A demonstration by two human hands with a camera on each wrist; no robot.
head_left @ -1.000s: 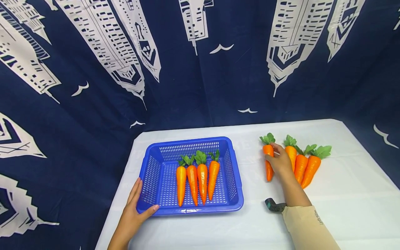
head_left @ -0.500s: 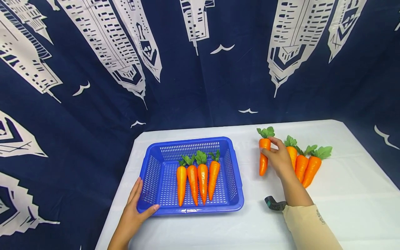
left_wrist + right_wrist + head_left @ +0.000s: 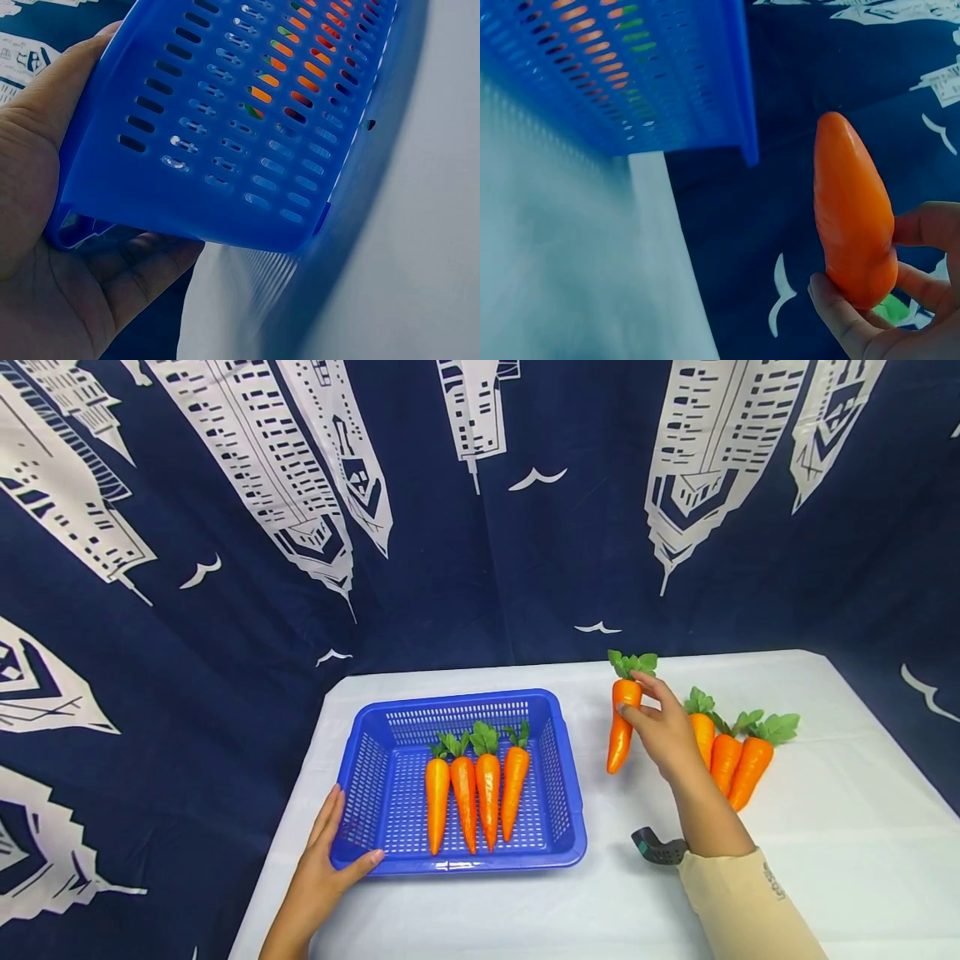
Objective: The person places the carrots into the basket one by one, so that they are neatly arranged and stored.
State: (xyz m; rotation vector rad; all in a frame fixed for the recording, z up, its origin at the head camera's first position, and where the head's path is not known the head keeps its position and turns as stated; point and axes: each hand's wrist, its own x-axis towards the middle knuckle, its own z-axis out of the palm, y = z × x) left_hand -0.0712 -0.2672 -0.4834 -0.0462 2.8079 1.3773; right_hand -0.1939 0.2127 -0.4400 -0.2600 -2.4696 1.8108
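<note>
Four toy carrots [image 3: 474, 789] are lying side by side in the blue perforated basket [image 3: 557, 777], leaves pointing away from the person, and the basket is sitting on the white-covered counter [image 3: 825, 827] in front of a navy cloth printed with white skyscrapers [image 3: 225, 568]. Three more toy carrots [image 3: 726, 752] are lying together on the counter at the right, just behind the right hand [image 3: 663, 735]. The basket's right wall is standing between the held carrot and the row inside. The left hand [image 3: 322, 868] is gripping the basket's near left corner, thumb curling over the rim and fingers lying along the outer wall. The right hand's grip is closing narrowly around the upper part of a fifth toy carrot [image 3: 621, 727], thumb on one side and fingers on the other, holding it clear of the counter, tip pointing down, near the basket's right side.
</note>
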